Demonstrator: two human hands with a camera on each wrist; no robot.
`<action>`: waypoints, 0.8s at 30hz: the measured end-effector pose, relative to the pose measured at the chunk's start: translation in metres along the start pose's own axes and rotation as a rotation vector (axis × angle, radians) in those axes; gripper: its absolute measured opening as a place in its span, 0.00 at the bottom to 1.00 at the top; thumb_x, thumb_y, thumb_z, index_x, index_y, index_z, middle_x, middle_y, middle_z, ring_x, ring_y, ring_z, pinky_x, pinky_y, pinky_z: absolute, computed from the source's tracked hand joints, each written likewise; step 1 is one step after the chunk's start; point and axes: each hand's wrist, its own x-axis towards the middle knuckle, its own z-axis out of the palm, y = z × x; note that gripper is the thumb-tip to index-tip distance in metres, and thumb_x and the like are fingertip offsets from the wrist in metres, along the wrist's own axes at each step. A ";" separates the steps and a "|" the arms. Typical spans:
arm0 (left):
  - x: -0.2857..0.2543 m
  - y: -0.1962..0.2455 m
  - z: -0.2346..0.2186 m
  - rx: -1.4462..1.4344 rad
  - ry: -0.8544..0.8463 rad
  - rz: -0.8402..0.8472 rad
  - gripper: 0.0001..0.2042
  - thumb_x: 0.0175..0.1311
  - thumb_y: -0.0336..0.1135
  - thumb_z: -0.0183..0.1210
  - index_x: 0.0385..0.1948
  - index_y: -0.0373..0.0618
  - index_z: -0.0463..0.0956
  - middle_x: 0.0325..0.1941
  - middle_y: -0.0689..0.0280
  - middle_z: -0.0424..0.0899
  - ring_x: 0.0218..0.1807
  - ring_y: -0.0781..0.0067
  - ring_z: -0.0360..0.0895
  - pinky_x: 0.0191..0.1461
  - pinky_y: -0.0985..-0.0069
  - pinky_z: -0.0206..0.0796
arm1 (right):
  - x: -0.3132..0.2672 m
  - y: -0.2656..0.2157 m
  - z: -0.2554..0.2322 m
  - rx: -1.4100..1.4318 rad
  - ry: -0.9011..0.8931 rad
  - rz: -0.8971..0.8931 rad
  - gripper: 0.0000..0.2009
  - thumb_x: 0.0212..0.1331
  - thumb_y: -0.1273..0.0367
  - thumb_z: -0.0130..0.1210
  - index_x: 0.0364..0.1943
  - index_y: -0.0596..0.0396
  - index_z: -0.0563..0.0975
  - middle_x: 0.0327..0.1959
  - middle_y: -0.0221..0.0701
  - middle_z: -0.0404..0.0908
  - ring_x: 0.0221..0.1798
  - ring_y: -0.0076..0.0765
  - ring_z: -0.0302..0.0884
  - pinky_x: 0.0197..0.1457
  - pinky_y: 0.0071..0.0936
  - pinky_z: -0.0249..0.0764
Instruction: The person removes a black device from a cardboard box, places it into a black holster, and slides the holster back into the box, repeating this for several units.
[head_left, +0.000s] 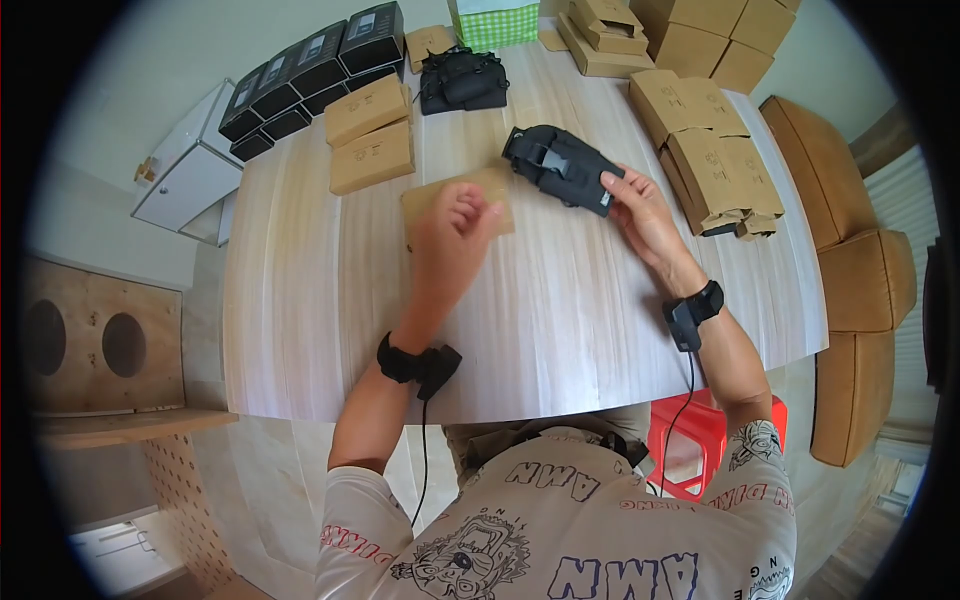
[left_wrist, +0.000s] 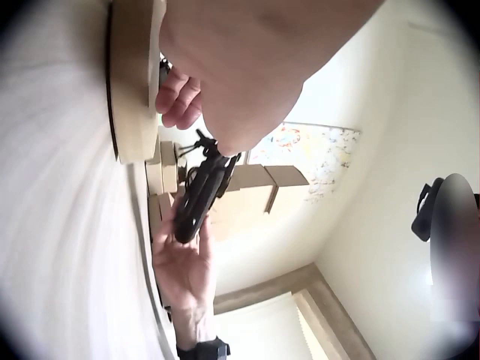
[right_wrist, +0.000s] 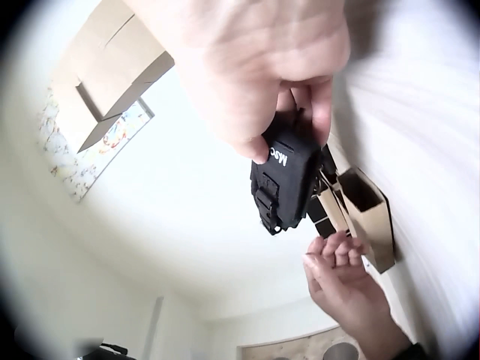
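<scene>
My right hand [head_left: 645, 215] grips one end of a black pouch [head_left: 562, 165] with a buckled strap, thumb on top and fingers beneath. White lettering shows on the pouch [right_wrist: 281, 172] in the right wrist view. My left hand [head_left: 460, 225] hovers over a small cardboard box [head_left: 497, 188], its fingers loosely curled and nothing in them. From the right wrist, that box [right_wrist: 375, 232] shows a dark opening at one end, close to the fingertips of the left hand [right_wrist: 345, 281].
Several cardboard boxes lie on the table at the right [head_left: 705, 150] and at the left [head_left: 372, 155]. Black boxes [head_left: 310, 75] are stacked at the far left. Another black pouch [head_left: 463, 82] and a green checked bag [head_left: 497, 25] stand at the back.
</scene>
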 end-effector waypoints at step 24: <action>0.018 -0.014 -0.029 0.337 -0.113 0.300 0.45 0.46 0.32 0.83 0.70 0.39 0.67 0.68 0.55 0.74 0.69 0.51 0.73 0.74 0.62 0.66 | 0.013 -0.005 -0.031 0.055 -0.083 0.188 0.20 0.76 0.60 0.61 0.59 0.64 0.81 0.47 0.35 0.90 0.42 0.26 0.90 0.49 0.22 0.89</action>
